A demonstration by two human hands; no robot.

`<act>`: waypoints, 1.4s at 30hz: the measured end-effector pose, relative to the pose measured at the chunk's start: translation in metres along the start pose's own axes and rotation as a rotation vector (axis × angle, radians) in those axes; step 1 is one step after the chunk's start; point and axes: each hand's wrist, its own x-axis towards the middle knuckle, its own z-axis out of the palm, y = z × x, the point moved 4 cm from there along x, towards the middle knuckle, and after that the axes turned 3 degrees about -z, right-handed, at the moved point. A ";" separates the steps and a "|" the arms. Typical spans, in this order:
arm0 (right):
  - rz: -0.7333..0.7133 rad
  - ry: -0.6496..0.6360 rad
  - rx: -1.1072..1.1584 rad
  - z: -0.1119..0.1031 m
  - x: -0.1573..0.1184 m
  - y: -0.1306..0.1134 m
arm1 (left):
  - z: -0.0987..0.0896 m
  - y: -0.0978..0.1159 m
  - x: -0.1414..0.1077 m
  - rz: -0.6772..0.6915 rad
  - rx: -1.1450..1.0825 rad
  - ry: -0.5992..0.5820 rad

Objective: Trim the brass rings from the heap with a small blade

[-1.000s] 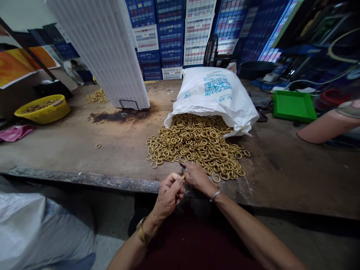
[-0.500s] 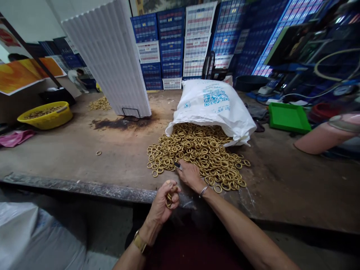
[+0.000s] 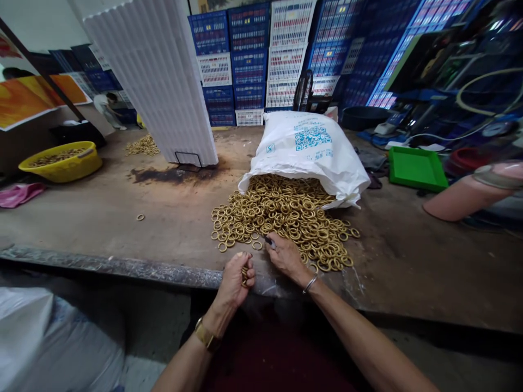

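Note:
Several brass rings [image 3: 244, 276] show between the curled fingers of my left hand [image 3: 237, 277], which is closed around them near the table's front edge. My right hand [image 3: 285, 256] is at the front of the heap of brass rings [image 3: 281, 209], fingers closed on a small dark-tipped marker-like object [image 3: 269, 242]. The heap spills from the mouth of a white sack [image 3: 308, 144] with blue print. One ring [image 3: 257, 245] lies just left of my right fingertips. Another single ring [image 3: 140, 217] rests farther left on the table.
On the left stand a yellow basin [image 3: 61, 163] of rings and a pink cloth [image 3: 20, 195]. A corrugated white panel [image 3: 155, 81] stands upright behind. At right are a green tray [image 3: 417, 167] and a pink cylinder [image 3: 466, 198]. A person [image 3: 107, 110] bends far back left.
My right hand has shifted slightly right, and a ring now shows beside its fingertips. My left fingers have closed more tightly over their rings. The view has shifted slightly.

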 end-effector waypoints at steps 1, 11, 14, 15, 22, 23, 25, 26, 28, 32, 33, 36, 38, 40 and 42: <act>-0.007 -0.004 -0.001 0.000 0.000 0.000 | -0.001 0.001 0.000 0.010 0.021 0.010; -0.019 -0.005 0.487 -0.017 -0.006 -0.020 | 0.001 0.001 -0.004 0.112 0.306 0.093; 0.045 -0.034 0.664 -0.018 -0.010 -0.021 | 0.004 0.001 -0.004 0.172 0.385 0.089; 0.095 -0.049 0.726 -0.016 -0.011 -0.021 | 0.005 0.002 -0.005 0.207 0.421 0.092; 0.447 -0.204 1.192 0.002 -0.021 -0.022 | 0.010 0.012 -0.018 0.594 0.740 0.091; 0.461 -0.221 1.230 0.002 -0.022 -0.024 | 0.012 0.013 -0.019 0.600 0.755 0.061; 0.475 -0.246 1.280 0.001 -0.024 -0.027 | 0.013 0.013 -0.019 0.573 0.743 0.017; 0.482 -0.248 1.286 0.000 -0.025 -0.028 | 0.014 0.013 -0.019 0.554 0.722 0.008; 0.487 -0.231 1.261 -0.001 -0.025 -0.028 | 0.014 0.013 -0.018 0.506 0.669 0.002; 0.426 -0.188 1.139 0.000 -0.024 -0.029 | 0.011 0.005 -0.014 0.338 0.576 0.006; 0.408 -0.187 1.107 0.001 -0.023 -0.029 | 0.011 0.003 -0.013 0.285 0.555 0.007; 0.384 -0.186 1.036 0.003 -0.023 -0.028 | 0.009 -0.002 -0.012 0.178 0.508 0.013; 0.376 -0.181 1.021 0.003 -0.023 -0.027 | 0.010 -0.003 -0.012 0.154 0.486 0.009; 0.367 -0.187 1.034 0.003 -0.023 -0.028 | 0.010 -0.003 -0.013 0.125 0.442 -0.013; 0.366 -0.215 1.072 0.004 -0.024 -0.029 | 0.011 -0.003 -0.014 0.083 0.372 -0.048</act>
